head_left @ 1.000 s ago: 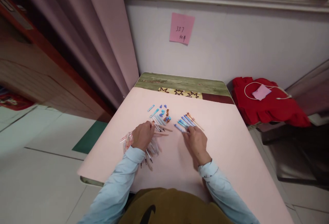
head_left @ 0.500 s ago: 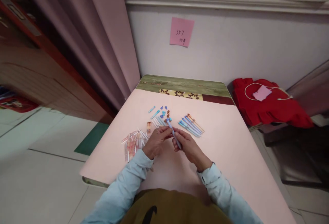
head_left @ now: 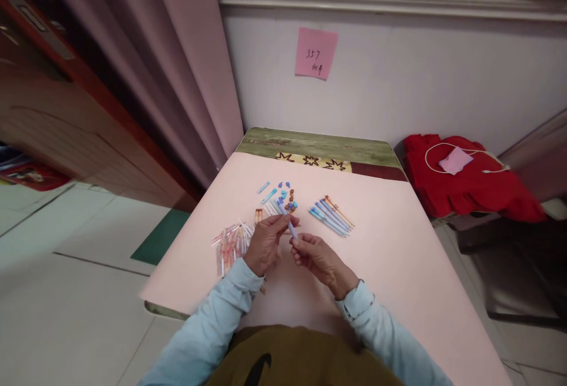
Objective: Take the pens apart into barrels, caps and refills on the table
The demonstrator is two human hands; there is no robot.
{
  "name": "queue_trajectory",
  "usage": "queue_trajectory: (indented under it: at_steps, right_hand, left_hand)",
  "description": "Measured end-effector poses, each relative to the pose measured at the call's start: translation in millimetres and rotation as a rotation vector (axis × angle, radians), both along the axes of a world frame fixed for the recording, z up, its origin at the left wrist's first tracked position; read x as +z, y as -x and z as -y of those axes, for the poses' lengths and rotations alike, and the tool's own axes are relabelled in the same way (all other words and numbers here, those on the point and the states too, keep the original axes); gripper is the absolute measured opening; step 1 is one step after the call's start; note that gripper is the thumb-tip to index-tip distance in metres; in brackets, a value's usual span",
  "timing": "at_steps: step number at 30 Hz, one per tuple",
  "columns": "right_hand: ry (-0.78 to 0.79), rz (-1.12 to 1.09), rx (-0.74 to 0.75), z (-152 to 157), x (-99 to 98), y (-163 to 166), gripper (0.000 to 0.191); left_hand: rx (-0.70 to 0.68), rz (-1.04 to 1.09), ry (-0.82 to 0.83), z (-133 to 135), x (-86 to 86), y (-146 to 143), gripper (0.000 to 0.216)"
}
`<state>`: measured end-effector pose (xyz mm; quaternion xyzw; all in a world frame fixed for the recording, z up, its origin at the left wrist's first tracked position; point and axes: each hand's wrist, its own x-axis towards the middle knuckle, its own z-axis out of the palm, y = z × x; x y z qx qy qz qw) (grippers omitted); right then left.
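You work at a table covered in pale pink point(head_left: 398, 268), against a white wall point(head_left: 398, 78) bearing a pink note point(head_left: 316, 53), between a mauve curtain point(head_left: 195, 37) and a heaped red cloth point(head_left: 465, 188). Above the tabletop, your left hand point(head_left: 264, 245) pinches a bluish pen point(head_left: 291, 228); your right hand point(head_left: 321, 257) pinches its near end. A second ago your hands were apart, the right at the pen row point(head_left: 330, 216), the left over the pile of slim parts point(head_left: 230, 247).

You face a pink note point(head_left: 316, 54) on the wall point(head_left: 390, 78); a curtain point(head_left: 195, 49) hangs at your left; at your right, a white cable point(head_left: 426, 158) lies on red cloth point(head_left: 469, 194).
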<state>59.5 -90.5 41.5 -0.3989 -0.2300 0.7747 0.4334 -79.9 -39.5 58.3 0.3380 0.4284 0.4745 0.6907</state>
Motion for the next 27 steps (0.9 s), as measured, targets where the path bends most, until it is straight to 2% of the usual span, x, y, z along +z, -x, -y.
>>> queue_trajectory:
  at_steps: [3, 7, 11, 13, 16, 18, 21, 24, 27]
  right_hand:
    - [-0.023, 0.12, -0.087, 0.0, -0.4, 2.4, 0.045]
    - [0.09, 0.085, -0.007, -1.1, -0.6, 4.4, 0.057]
    - [-0.01, 0.056, -0.099, -0.4, 1.1, 4.2, 0.04]
    - [-0.006, 0.029, -0.108, -0.6, 2.4, 4.1, 0.043]
    - [0.083, 0.025, -0.053, -2.1, 3.5, 4.9, 0.046]
    - [0.072, 0.049, -0.046, -2.3, 3.5, 5.5, 0.049]
    - [-0.042, 0.128, -0.14, -0.2, 0.1, 4.6, 0.039]
    - [-0.093, 0.257, -0.225, -0.5, -9.5, 1.2, 0.04]
    - [-0.155, 0.5, -0.256, -10.4, -21.5, -3.0, 0.034]
  left_hand:
    - [0.019, -0.013, 0.013, -1.3, 2.1, -1.4, 0.023]
    - [0.006, 0.023, 0.042, -2.5, 3.2, -1.8, 0.026]
    - [0.037, 0.057, 0.041, -2.7, 5.2, -1.6, 0.026]
    - [0.045, 0.058, 0.042, -2.4, 6.1, -1.9, 0.027]
    - [0.016, 0.029, 0.043, -1.5, 5.6, -3.0, 0.027]
    - [0.014, 0.011, 0.029, -1.6, 4.0, -2.9, 0.026]
    - [0.096, 0.005, -0.014, -5.9, 0.7, 1.9, 0.024]
    - [0.151, -0.057, -0.02, -16.1, -3.7, 14.1, 0.028]
    - [0.144, -0.336, -0.063, -28.6, -10.4, 29.7, 0.033]
